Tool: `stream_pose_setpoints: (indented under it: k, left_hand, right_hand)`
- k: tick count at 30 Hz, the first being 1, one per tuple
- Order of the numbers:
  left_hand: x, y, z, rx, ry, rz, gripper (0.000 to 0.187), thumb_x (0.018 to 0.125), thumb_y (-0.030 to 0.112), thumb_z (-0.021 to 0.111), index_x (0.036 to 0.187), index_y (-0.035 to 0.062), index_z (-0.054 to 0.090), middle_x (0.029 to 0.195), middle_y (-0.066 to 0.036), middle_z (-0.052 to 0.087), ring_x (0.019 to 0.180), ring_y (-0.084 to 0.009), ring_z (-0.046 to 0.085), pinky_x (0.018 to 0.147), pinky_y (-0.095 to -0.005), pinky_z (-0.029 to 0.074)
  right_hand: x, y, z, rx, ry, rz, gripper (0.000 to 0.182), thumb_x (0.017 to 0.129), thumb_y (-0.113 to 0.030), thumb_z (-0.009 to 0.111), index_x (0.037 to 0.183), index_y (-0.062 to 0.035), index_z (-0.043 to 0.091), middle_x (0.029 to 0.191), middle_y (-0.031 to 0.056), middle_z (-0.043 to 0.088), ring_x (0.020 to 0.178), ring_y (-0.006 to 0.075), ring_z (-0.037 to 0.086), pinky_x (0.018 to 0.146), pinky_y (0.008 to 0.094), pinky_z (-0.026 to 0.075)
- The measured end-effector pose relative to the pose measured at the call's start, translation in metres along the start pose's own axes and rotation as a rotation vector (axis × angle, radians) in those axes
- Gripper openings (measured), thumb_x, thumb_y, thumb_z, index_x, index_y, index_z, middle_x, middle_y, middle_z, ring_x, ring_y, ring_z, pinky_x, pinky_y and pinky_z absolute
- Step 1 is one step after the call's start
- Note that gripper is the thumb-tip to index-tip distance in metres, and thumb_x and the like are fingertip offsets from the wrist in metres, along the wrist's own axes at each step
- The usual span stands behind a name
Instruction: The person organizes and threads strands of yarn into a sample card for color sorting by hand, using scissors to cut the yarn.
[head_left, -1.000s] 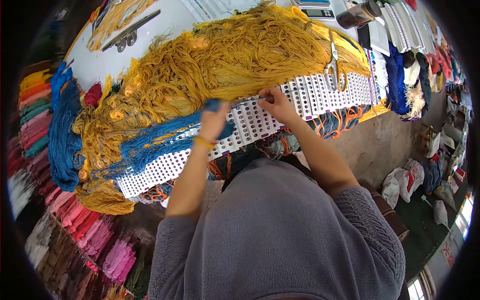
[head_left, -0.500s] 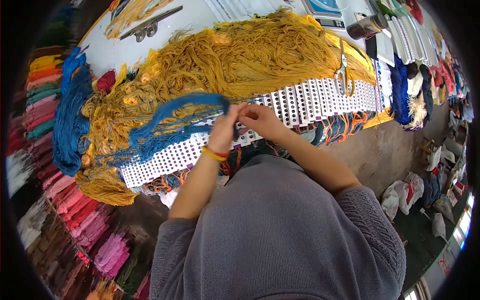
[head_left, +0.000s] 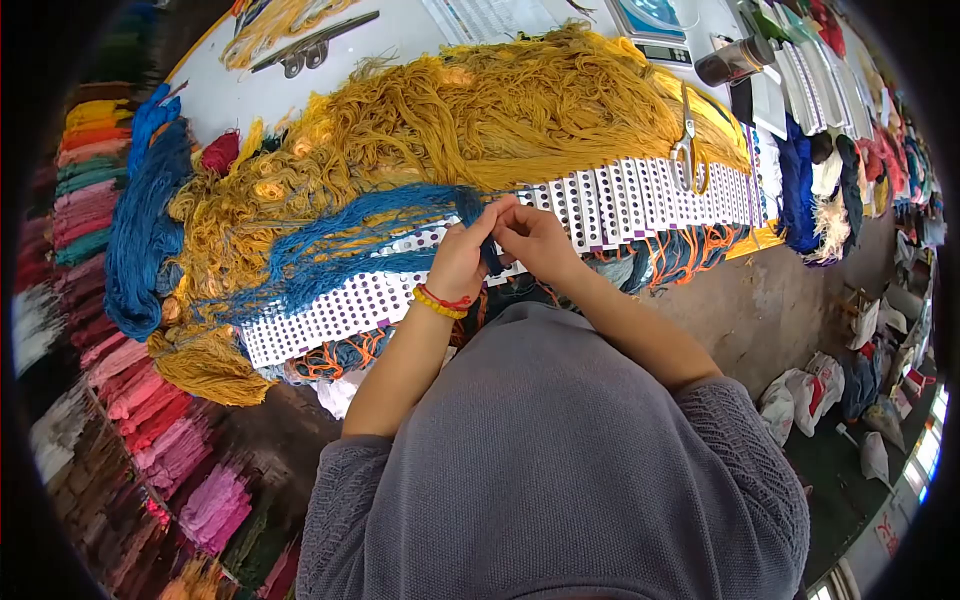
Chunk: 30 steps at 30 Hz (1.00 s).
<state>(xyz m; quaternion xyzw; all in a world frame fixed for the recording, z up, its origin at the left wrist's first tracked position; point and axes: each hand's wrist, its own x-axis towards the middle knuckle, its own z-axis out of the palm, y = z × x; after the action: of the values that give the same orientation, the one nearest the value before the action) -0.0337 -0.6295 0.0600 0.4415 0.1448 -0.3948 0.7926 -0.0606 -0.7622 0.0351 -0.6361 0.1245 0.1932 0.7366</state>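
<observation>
I note a white desk (head_left: 215,85) at the far side. Bare concrete floor (head_left: 770,300) lies right, with filled bags (head_left: 800,395) on it. Bright windows (head_left: 925,425) show far right.

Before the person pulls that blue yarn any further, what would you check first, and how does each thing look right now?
1. Both hands on the blue yarn: left hand and right hand pinch it together; ok.
2. Yarn over the white punched cards: ok.
3. Blue strands free of the yellow yarn pile: they lie tangled against it; not ok.
4. Scissors clear of the hands: resting farther along the cards; ok.
5. Yarn end threaded through a hole: hidden by fingers; cannot tell.
</observation>
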Motion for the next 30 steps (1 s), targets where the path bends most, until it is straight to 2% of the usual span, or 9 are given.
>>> stream_pose_setpoints:
  k: [11, 17, 18, 20, 21, 24, 27, 29, 30]
  left_hand:
    - [0.002, -0.006, 0.008, -0.005, 0.037, -0.025, 0.034, 0.090, 0.029, 0.042, 0.115, 0.0070, 0.051, 0.106, -0.004, 0.054, 0.091, -0.0143, 0.054, 0.071, -0.0299, 0.048]
    - [0.015, -0.017, 0.000, -0.208, 0.097, 0.027, 0.035, 0.090, 0.028, 0.041, 0.099, -0.0027, 0.055, 0.095, -0.010, 0.058, 0.081, -0.0166, 0.054, 0.064, -0.0283, 0.045]
    - [0.018, -0.020, -0.007, -0.299, 0.135, 0.048, 0.031, 0.089, 0.026, 0.043, 0.096, -0.0021, 0.055, 0.094, -0.009, 0.058, 0.079, -0.0160, 0.055, 0.064, -0.0272, 0.045]
    - [0.022, -0.010, -0.030, -0.490, 0.269, 0.068, 0.013, 0.082, 0.013, 0.052, 0.084, 0.0007, 0.054, 0.078, -0.005, 0.055, 0.069, -0.0122, 0.051, 0.057, -0.0224, 0.043]
    - [0.023, 0.001, -0.052, -0.684, 0.219, 0.087, 0.007, 0.079, 0.007, 0.054, 0.077, 0.0007, 0.053, 0.075, -0.006, 0.054, 0.061, -0.0108, 0.049, 0.049, -0.0197, 0.040]
    - [-0.003, 0.047, -0.153, -0.706, 0.309, 0.344, 0.009, 0.074, -0.001, 0.053, 0.069, 0.0041, 0.048, 0.062, -0.001, 0.045, 0.053, -0.0072, 0.042, 0.041, -0.0159, 0.032]
    - [-0.060, 0.090, -0.268, -0.398, 0.845, 0.575, 0.012, 0.077, 0.010, 0.048, 0.066, 0.0064, 0.047, 0.056, 0.001, 0.042, 0.044, -0.0070, 0.034, 0.036, -0.0175, 0.024]
    - [-0.067, 0.101, -0.261, -0.142, 1.048, 0.630, 0.018, 0.080, 0.017, 0.046, 0.065, 0.0073, 0.046, 0.053, 0.002, 0.040, 0.042, -0.0070, 0.031, 0.035, -0.0191, 0.023]
    - [-0.064, 0.101, -0.228, 0.063, 1.052, 0.596, 0.021, 0.081, 0.020, 0.045, 0.064, 0.0078, 0.046, 0.053, 0.001, 0.040, 0.042, -0.0070, 0.030, 0.034, -0.0197, 0.023]
  right_hand:
    - [-0.004, 0.004, -0.003, 0.074, 0.057, 0.014, 0.011, 0.078, -0.012, 0.056, 0.080, -0.0002, 0.055, 0.071, 0.0023, 0.056, 0.056, 0.0077, 0.051, 0.051, 0.0204, 0.044]
    - [-0.005, 0.015, -0.014, 0.107, 0.073, -0.087, 0.008, 0.077, -0.008, 0.053, 0.078, -0.0004, 0.054, 0.074, 0.0049, 0.055, 0.063, 0.0097, 0.054, 0.053, 0.0226, 0.045]
    - [-0.005, 0.015, -0.016, 0.211, 0.051, -0.176, 0.006, 0.076, -0.008, 0.054, 0.076, -0.0014, 0.055, 0.083, 0.0084, 0.057, 0.064, 0.0117, 0.055, 0.057, 0.0234, 0.045]
    - [-0.008, -0.004, -0.034, 0.749, -0.062, 0.076, 0.002, 0.074, -0.002, 0.052, 0.076, -0.0022, 0.053, 0.093, 0.0085, 0.058, 0.062, 0.0152, 0.053, 0.061, 0.0262, 0.043]
    - [-0.016, -0.029, -0.044, 1.097, -0.073, 0.192, 0.005, 0.071, -0.006, 0.052, 0.075, -0.0035, 0.054, 0.090, 0.0083, 0.059, 0.055, 0.0143, 0.048, 0.057, 0.0267, 0.040]
    - [-0.023, -0.028, -0.133, 1.143, -0.321, -0.020, 0.006, 0.072, -0.012, 0.052, 0.070, -0.0084, 0.048, 0.058, -0.0010, 0.040, 0.050, 0.0103, 0.038, 0.050, 0.0259, 0.035]
    - [-0.046, -0.035, -0.279, 0.511, 0.588, -0.423, 0.013, 0.078, -0.012, 0.052, 0.067, -0.0086, 0.046, 0.059, -0.0007, 0.045, 0.053, 0.0109, 0.045, 0.057, 0.0215, 0.041]
    - [-0.080, -0.023, -0.398, 0.602, 1.162, -0.519, 0.018, 0.080, -0.013, 0.050, 0.062, -0.0086, 0.047, 0.053, 0.0010, 0.045, 0.049, 0.0107, 0.045, 0.051, 0.0238, 0.042]
    - [-0.076, -0.026, -0.391, 0.601, 1.163, -0.518, 0.018, 0.080, -0.013, 0.050, 0.062, -0.0086, 0.047, 0.053, 0.0010, 0.045, 0.049, 0.0107, 0.045, 0.051, 0.0238, 0.042]
